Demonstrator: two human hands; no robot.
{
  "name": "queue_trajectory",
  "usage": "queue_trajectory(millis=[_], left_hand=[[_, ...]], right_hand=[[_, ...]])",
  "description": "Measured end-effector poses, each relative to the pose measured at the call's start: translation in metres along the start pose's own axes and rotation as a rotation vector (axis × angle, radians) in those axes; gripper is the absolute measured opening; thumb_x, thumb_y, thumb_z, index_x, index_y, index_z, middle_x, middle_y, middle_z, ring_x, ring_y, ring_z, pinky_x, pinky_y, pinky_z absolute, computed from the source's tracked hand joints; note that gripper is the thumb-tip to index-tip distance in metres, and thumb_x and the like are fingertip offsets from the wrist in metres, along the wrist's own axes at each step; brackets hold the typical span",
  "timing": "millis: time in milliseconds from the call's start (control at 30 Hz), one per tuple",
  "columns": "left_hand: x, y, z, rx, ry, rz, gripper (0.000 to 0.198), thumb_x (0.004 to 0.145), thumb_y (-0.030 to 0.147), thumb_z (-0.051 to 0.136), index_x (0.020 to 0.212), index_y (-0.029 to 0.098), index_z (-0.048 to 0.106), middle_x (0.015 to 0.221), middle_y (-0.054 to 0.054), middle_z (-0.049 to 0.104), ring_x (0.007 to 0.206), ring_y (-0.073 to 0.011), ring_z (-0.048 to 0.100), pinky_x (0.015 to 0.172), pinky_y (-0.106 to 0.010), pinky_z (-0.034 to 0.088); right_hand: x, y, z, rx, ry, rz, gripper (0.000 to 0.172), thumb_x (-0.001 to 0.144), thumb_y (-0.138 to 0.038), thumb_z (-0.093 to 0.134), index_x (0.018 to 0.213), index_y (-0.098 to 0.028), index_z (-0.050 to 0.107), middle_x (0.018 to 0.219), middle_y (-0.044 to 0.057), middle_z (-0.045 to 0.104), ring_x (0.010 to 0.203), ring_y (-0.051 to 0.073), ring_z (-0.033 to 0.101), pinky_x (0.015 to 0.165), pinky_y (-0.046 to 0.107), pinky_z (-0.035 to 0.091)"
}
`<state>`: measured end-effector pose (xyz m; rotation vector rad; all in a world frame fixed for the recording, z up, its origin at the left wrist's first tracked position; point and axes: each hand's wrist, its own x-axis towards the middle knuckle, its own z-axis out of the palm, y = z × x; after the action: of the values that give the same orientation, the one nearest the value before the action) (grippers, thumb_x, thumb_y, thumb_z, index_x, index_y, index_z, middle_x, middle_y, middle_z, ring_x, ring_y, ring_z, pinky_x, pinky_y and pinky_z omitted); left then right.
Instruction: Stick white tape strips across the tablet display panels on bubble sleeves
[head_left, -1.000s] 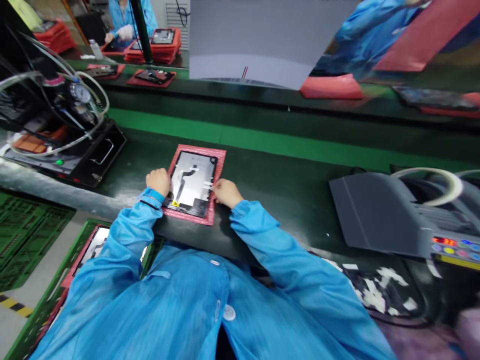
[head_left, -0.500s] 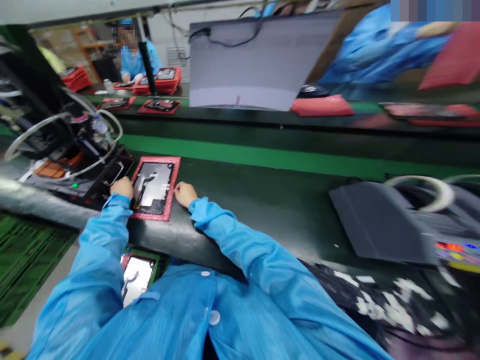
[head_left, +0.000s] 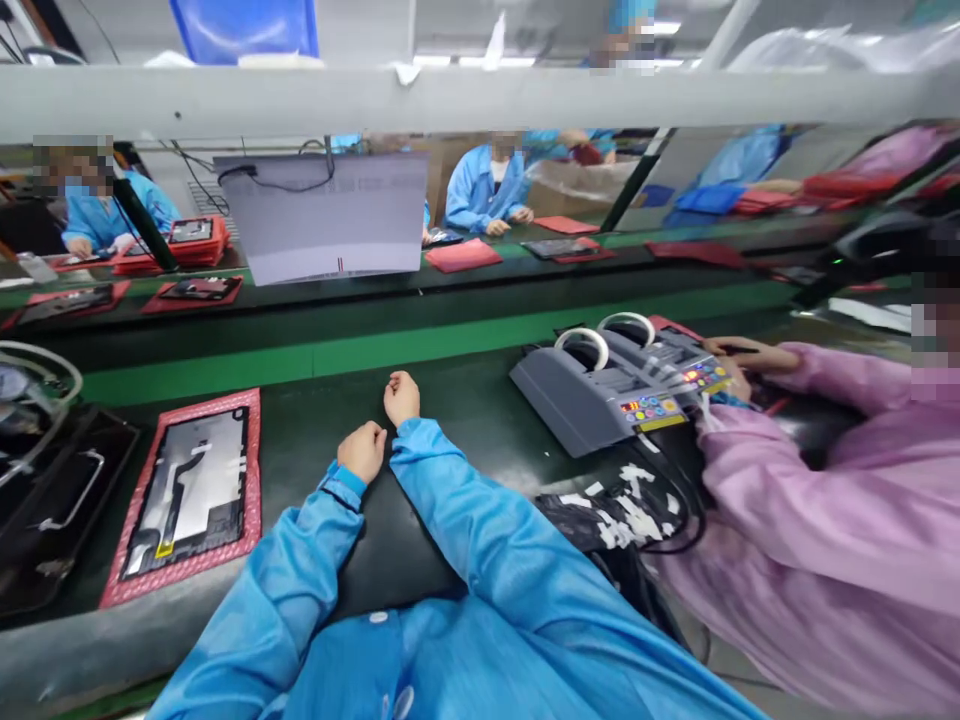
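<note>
My left hand [head_left: 363,452] rests on the dark bench top with its fingers curled in, and nothing shows in it. Just beyond and to its right, my right hand [head_left: 403,397] is a loose fist, apart from the things around it. To the left of both hands, an opened tablet [head_left: 199,490] lies face up, showing a silvery plate, a black ribbon cable and a bit of yellow tape. Under it is a red bubble-wrap sheet [head_left: 253,440]. Neither hand touches the tablet.
Two grey tape dispensers [head_left: 577,400] stand to the right, by white tape scraps [head_left: 630,510] and black cables. A co-worker's pink sleeve [head_left: 810,450] is beside them. A black fixture with a metal handle [head_left: 82,495] stands far left. Across the bench hangs a paper sheet [head_left: 337,220].
My view has swung right. My hands were on either side of the tablet; now they are close together on the bench to its right. The tablet stays on its red sheet.
</note>
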<state>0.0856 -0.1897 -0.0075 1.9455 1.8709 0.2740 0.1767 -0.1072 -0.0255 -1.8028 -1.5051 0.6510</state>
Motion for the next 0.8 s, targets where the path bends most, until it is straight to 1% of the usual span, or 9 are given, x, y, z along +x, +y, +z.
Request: queue_trajectory(millis=[67,167,233,333,433,533,633,733,800], left_hand=[[0.008,0.002,0.001,0.004,0.007,0.031,0.020,0.090,0.026,0.043,0.087,0.022,0.062,0.098,-0.007,0.070,0.092,-0.0205,0.064,0.071,-0.028,0.042],[0.019,-0.001,0.002,-0.041,0.010,0.076,0.019,0.089,0.027,0.045,0.082,0.022,0.061,0.087,-0.004,0.070,0.085,-0.0188,0.065,0.068,-0.026,0.042],[0.025,-0.005,0.005,-0.133,0.014,0.107,0.019,0.088,0.027,0.044,0.079,0.022,0.060,0.077,-0.002,0.069,0.077,-0.0167,0.064,0.066,-0.025,0.041],[0.032,-0.011,0.009,-0.247,0.025,0.148,0.021,0.086,0.029,0.044,0.074,0.021,0.058,0.067,0.000,0.064,0.066,-0.0149,0.060,0.061,-0.024,0.040],[0.034,-0.014,0.013,-0.274,0.019,0.149,0.020,0.084,0.031,0.044,0.072,0.021,0.058,0.063,0.001,0.061,0.061,-0.0144,0.057,0.059,-0.024,0.039],[0.035,-0.015,0.015,-0.298,0.014,0.143,0.020,0.082,0.032,0.045,0.072,0.021,0.058,0.060,0.001,0.060,0.057,-0.0132,0.055,0.057,-0.023,0.039],[0.035,-0.016,0.017,-0.309,0.030,0.164,0.021,0.081,0.033,0.045,0.072,0.020,0.060,0.058,0.002,0.059,0.054,-0.0123,0.053,0.055,-0.023,0.038],[0.033,-0.017,0.020,-0.315,0.047,0.196,0.023,0.081,0.034,0.045,0.071,0.020,0.060,0.058,0.001,0.059,0.053,-0.0124,0.052,0.054,-0.023,0.037],[0.029,-0.015,0.025,-0.313,0.056,0.229,0.023,0.081,0.033,0.045,0.070,0.020,0.060,0.059,0.000,0.060,0.053,-0.0128,0.052,0.055,-0.024,0.037]], right_hand=[[0.008,0.003,-0.006,-0.108,0.026,-0.069,0.038,0.082,-0.013,0.049,0.119,-0.007,0.054,0.129,0.017,0.054,0.126,0.022,0.044,0.109,0.034,0.030],[0.016,0.006,-0.007,-0.289,-0.059,-0.147,0.044,0.085,-0.023,0.050,0.127,-0.009,0.052,0.143,0.014,0.043,0.137,0.027,0.029,0.115,0.041,0.018],[0.022,0.006,-0.006,-0.336,-0.124,-0.163,0.047,0.088,-0.028,0.047,0.132,-0.011,0.048,0.146,0.011,0.039,0.139,0.028,0.025,0.115,0.044,0.015],[0.031,0.006,-0.006,-0.357,-0.170,-0.174,0.050,0.089,-0.033,0.046,0.135,-0.014,0.046,0.147,0.009,0.037,0.140,0.027,0.022,0.116,0.044,0.012],[0.040,0.005,-0.006,-0.369,-0.201,-0.180,0.050,0.090,-0.035,0.045,0.135,-0.014,0.045,0.146,0.009,0.040,0.140,0.025,0.022,0.116,0.043,0.010],[0.048,0.006,-0.004,-0.391,-0.193,-0.204,0.052,0.089,-0.037,0.047,0.133,-0.009,0.047,0.139,0.013,0.046,0.135,0.025,0.031,0.115,0.040,0.012],[0.053,0.007,-0.001,-0.405,-0.148,-0.205,0.049,0.088,-0.039,0.050,0.126,-0.009,0.054,0.131,0.015,0.050,0.126,0.025,0.039,0.113,0.041,0.016],[0.055,0.008,0.000,-0.397,-0.116,-0.199,0.045,0.086,-0.041,0.053,0.119,-0.010,0.060,0.130,0.015,0.047,0.124,0.026,0.040,0.112,0.040,0.021],[0.056,0.011,0.000,-0.395,-0.108,-0.214,0.046,0.085,-0.041,0.055,0.119,-0.010,0.060,0.129,0.016,0.047,0.123,0.027,0.039,0.111,0.039,0.024]])
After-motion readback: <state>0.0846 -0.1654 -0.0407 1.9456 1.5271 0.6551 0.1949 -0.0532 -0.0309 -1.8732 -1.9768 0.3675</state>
